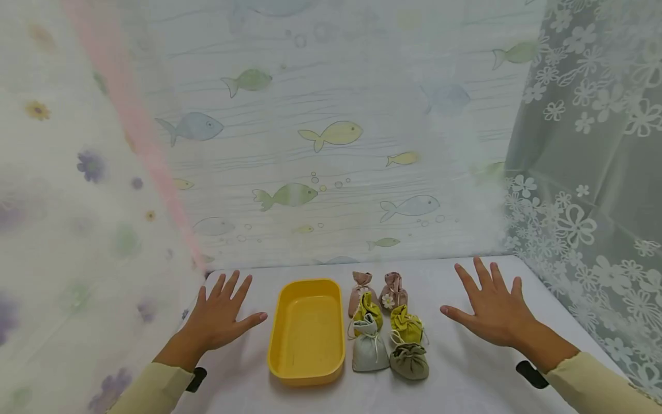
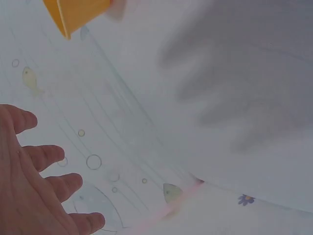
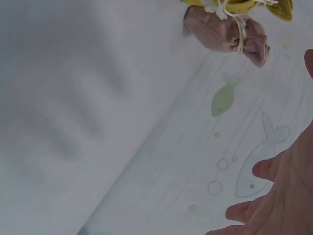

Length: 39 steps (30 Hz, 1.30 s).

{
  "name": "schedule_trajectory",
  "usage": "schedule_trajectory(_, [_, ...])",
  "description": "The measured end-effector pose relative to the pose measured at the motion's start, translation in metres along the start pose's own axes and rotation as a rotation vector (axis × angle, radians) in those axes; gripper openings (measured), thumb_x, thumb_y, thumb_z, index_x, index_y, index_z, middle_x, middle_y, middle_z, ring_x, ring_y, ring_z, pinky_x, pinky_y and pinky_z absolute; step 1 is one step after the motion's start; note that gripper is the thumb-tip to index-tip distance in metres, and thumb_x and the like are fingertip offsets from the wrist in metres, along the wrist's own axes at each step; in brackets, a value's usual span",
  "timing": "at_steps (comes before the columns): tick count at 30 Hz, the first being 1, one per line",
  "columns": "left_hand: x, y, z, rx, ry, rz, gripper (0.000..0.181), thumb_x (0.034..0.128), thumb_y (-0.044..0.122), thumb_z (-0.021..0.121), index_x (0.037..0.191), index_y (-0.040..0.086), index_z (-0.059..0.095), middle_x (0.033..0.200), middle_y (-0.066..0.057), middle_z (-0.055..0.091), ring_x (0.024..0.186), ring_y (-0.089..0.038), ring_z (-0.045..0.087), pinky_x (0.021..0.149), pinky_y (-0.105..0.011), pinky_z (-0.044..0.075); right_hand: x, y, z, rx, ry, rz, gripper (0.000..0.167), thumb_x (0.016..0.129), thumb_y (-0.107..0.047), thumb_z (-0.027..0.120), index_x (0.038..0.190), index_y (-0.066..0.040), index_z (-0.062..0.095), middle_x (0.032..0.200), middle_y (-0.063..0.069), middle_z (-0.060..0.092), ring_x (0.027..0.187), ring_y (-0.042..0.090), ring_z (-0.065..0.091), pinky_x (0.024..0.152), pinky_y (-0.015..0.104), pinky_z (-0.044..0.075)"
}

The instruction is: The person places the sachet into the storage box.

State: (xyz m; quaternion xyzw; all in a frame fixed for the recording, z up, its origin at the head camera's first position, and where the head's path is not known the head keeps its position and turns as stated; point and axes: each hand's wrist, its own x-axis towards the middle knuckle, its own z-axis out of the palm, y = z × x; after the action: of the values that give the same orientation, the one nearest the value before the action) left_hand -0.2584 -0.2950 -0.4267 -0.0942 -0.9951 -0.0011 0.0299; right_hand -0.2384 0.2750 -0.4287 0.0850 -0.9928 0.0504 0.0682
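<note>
Fingers spread, my left hand hovers over the table to the left of a yellow plastic tray. My right hand is likewise spread, to the right of several small drawstring pouches. Two pinkish-brown pouches stand at the back, two mustard ones in the middle. In front are a pale grey pouch and an olive-grey one. Neither hand touches anything. The left wrist view shows the fingers and a tray corner; a pinkish-brown pouch appears in the right wrist view.
A white-covered table carries the tray and pouches, which stand close beside each other. Behind it hangs a fish-patterned curtain. Flowered fabric closes the left side, and a sheer flowered curtain the right.
</note>
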Motion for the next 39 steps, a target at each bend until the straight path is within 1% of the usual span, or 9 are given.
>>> schedule_trajectory(6, [0.002,0.000,0.002,-0.015,-0.009,-0.002,0.114,0.0842,0.095,0.029,0.166,0.016,0.024,0.172,-0.021,0.016,0.155,-0.053,0.013,0.115,-0.083,0.005,0.001,-0.004,-0.001,0.001,0.006,-0.004,0.111,0.086,-0.091,0.040,0.166,-0.015,0.023,0.169,0.031,0.008,0.149,0.064,0.012,0.103,0.092,0.002])
schedule_trajectory(11, [0.003,0.000,0.006,-0.031,0.004,0.010,0.112,0.0864,0.093,0.029,0.166,0.015,0.023,0.172,-0.021,0.018,0.156,-0.050,0.017,0.118,-0.080,0.007,0.001,-0.009,-0.001,0.008,0.009,-0.004,0.110,0.086,-0.090,0.041,0.166,-0.016,0.024,0.170,0.030,0.009,0.150,0.063,0.012,0.105,0.091,0.003])
schedule_trajectory(19, [0.005,0.007,0.017,-0.057,0.030,0.041,0.108,0.0890,0.090,0.031,0.166,0.014,0.025,0.170,-0.020,0.025,0.154,-0.047,0.026,0.120,-0.076,0.016,0.001,-0.021,-0.002,0.017,0.023,-0.028,0.108,0.087,-0.090,0.040,0.165,-0.017,0.026,0.170,0.029,0.014,0.151,0.060,0.014,0.107,0.089,0.006])
schedule_trajectory(22, [0.007,0.009,0.022,-0.084,0.036,0.051,0.106,0.0900,0.089,0.032,0.165,0.014,0.026,0.169,-0.019,0.029,0.151,-0.046,0.033,0.120,-0.074,0.023,0.001,-0.026,-0.002,0.026,0.026,-0.040,0.108,0.087,-0.090,0.038,0.165,-0.018,0.024,0.170,0.027,0.015,0.152,0.058,0.017,0.109,0.088,0.008])
schedule_trajectory(24, [0.007,0.011,0.025,-0.124,0.037,0.053,0.103,0.0914,0.086,0.037,0.165,0.015,0.027,0.167,-0.018,0.033,0.149,-0.045,0.037,0.118,-0.072,0.028,0.002,-0.030,-0.002,0.033,0.033,-0.052,0.107,0.088,-0.089,0.039,0.165,-0.016,0.025,0.169,0.027,0.018,0.151,0.056,0.023,0.111,0.086,0.013])
schedule_trajectory(27, [0.008,0.016,0.027,-0.224,0.021,0.049,0.098,0.0936,0.080,0.044,0.165,0.016,0.027,0.165,-0.017,0.037,0.145,-0.045,0.042,0.114,-0.071,0.035,0.003,-0.036,-0.001,0.050,0.072,-0.084,0.102,0.091,-0.085,0.043,0.162,-0.013,0.032,0.165,0.026,0.030,0.145,0.053,0.037,0.111,0.081,0.026])
schedule_trajectory(31, [0.008,0.021,0.031,-0.371,-0.011,0.021,0.095,0.0951,0.075,0.051,0.166,0.019,0.023,0.166,-0.017,0.035,0.147,-0.045,0.039,0.113,-0.072,0.036,0.006,-0.046,0.001,0.097,0.139,-0.127,0.089,0.094,-0.078,0.048,0.153,-0.011,0.047,0.152,0.020,0.049,0.135,0.045,0.051,0.103,0.073,0.042])
schedule_trajectory(36, [0.010,0.025,0.038,-0.516,-0.018,-0.019,0.092,0.0962,0.066,0.058,0.166,0.019,0.023,0.164,-0.016,0.037,0.145,-0.041,0.043,0.114,-0.069,0.037,0.008,-0.061,0.004,0.173,0.177,-0.159,0.071,0.096,-0.068,0.056,0.142,-0.014,0.057,0.141,0.012,0.058,0.127,0.038,0.055,0.097,0.069,0.046])
schedule_trajectory(39, [0.011,0.028,0.043,-0.588,-0.007,-0.049,0.089,0.0961,0.062,0.062,0.165,0.019,0.026,0.162,-0.014,0.041,0.140,-0.037,0.050,0.110,-0.064,0.046,0.009,-0.070,0.005,0.206,0.183,-0.174,0.064,0.097,-0.061,0.062,0.141,-0.015,0.058,0.139,0.010,0.059,0.126,0.035,0.055,0.097,0.067,0.046])
